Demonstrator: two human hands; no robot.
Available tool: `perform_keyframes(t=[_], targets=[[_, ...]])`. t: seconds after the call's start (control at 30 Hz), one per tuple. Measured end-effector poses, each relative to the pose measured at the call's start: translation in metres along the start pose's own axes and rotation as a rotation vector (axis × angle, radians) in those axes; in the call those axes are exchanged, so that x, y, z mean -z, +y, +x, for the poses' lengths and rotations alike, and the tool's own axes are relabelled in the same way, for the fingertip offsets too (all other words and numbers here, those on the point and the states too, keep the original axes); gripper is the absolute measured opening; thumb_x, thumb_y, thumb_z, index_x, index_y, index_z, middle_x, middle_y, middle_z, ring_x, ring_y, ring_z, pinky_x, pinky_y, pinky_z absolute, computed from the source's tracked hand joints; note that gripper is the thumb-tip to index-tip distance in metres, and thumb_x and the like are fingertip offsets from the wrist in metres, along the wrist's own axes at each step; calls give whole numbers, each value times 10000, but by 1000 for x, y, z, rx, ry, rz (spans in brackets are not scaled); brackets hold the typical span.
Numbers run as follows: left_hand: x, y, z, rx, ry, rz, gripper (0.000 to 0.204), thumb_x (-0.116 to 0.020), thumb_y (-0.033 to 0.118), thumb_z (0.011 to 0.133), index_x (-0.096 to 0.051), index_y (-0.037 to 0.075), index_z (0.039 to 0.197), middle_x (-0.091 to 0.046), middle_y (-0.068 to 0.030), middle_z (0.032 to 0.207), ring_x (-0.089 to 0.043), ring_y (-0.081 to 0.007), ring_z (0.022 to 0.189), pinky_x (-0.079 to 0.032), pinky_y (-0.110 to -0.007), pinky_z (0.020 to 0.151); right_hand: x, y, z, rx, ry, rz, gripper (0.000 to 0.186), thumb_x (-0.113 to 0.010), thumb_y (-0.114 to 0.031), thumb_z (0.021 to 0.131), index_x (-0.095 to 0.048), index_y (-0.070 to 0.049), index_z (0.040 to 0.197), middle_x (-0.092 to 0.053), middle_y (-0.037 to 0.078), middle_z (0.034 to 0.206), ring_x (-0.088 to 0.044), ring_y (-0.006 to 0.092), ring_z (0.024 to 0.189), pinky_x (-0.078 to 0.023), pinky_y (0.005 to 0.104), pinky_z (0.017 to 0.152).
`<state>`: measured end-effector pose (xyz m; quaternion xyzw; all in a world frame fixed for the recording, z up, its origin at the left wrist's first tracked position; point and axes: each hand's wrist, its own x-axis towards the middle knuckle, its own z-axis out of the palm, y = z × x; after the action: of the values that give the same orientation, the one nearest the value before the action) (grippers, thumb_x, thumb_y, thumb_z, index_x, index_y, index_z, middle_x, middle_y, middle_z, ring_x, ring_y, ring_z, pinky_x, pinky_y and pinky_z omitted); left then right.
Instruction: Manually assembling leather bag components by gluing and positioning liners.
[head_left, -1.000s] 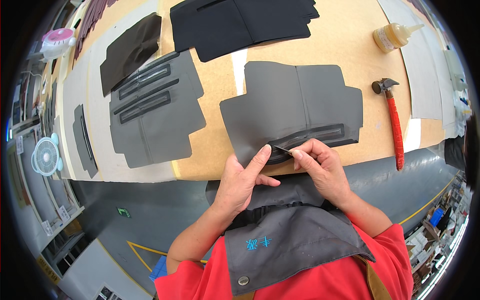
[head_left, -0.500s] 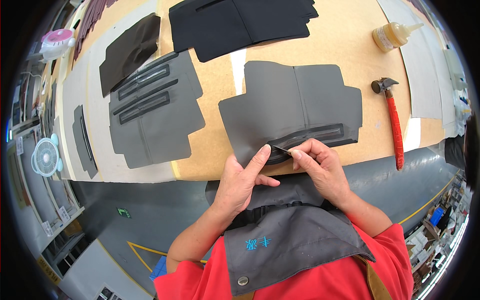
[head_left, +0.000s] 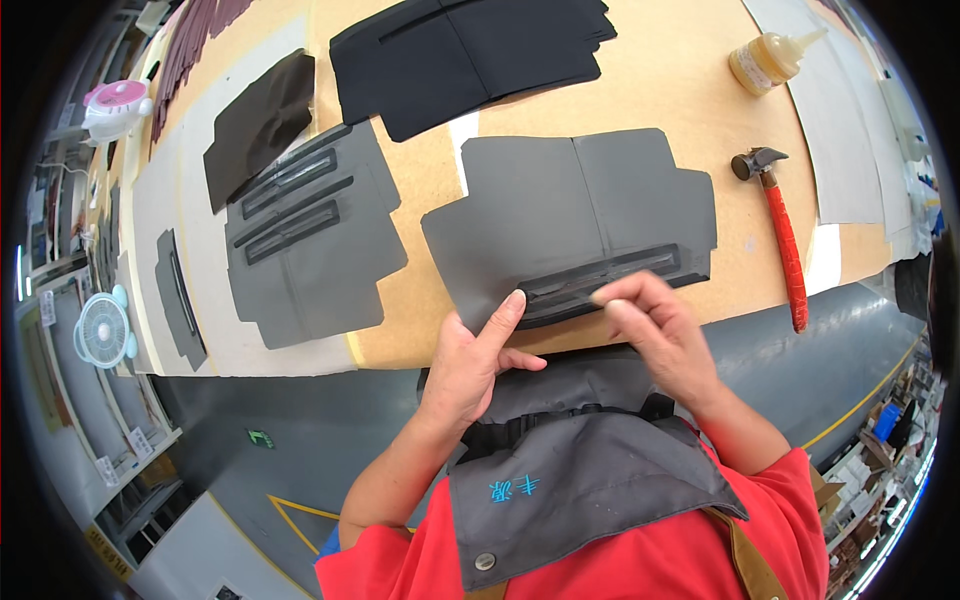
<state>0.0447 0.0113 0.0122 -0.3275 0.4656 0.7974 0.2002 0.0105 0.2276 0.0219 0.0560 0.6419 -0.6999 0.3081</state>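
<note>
A grey sheet panel (head_left: 520, 200) with notched corners and a centre crease lies before me, overlapping the table's near edge. Along its near side runs a long black-framed slot (head_left: 630, 264), with black strip material below it. My left hand (head_left: 470, 370) grips the near left edge, thumb on top at the slot's end and the other fingers partly hidden beneath. Over the slot's right part my right hand (head_left: 655, 325) is bent with thumb and forefinger together. It is slightly blurred, and whatever it pinches is too small to make out.
To the left lie another grey panel (head_left: 320, 285) with two black-framed slots, a dark brown piece (head_left: 260, 130) and a narrow grey piece (head_left: 180, 300). A black panel (head_left: 470, 60) lies farther back. On the right are a red-handled hammer (head_left: 785, 240) and a nozzle bottle (head_left: 765, 65).
My right hand has moved slightly right, away from my left thumb. The thin pointed dark piece seen between them earlier no longer shows clearly. My left hand keeps its grip; the view has shifted slightly.
</note>
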Motion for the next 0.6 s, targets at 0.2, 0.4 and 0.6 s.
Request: perform_keyframes(t=[0.2,0.4,0.6], targets=[[5,34,11,-29,-78,212,441,-702,277,976,-585,-65,1229,-651,-92,1117,-650,-144,856,-609,-295,583,75,-5,19,195,326,-549,231,-618,-235,1029,-644,-9,983,-625,1,802,-567,55,770,-461,246,689],[-25,123,63,-344,-210,900,476,-801,308,888,-656,5,1226,-689,-63,1127,-640,-128,916,-567,-270,685,51,17,8,201,291,-738,349,-550,-274,1059,-609,5,859,-670,132,819,-653,223,781,-500,347,721],[-38,176,3,-1509,532,1057,472,-691,101,900,-600,-42,1341,-644,-106,1321,-592,-201,1225,-463,-312,1035,-4,23,-8,66,-177,-270,265,-526,-246,1073,-661,-24,1017,-650,48,896,-608,102,818,-517,275,707]])
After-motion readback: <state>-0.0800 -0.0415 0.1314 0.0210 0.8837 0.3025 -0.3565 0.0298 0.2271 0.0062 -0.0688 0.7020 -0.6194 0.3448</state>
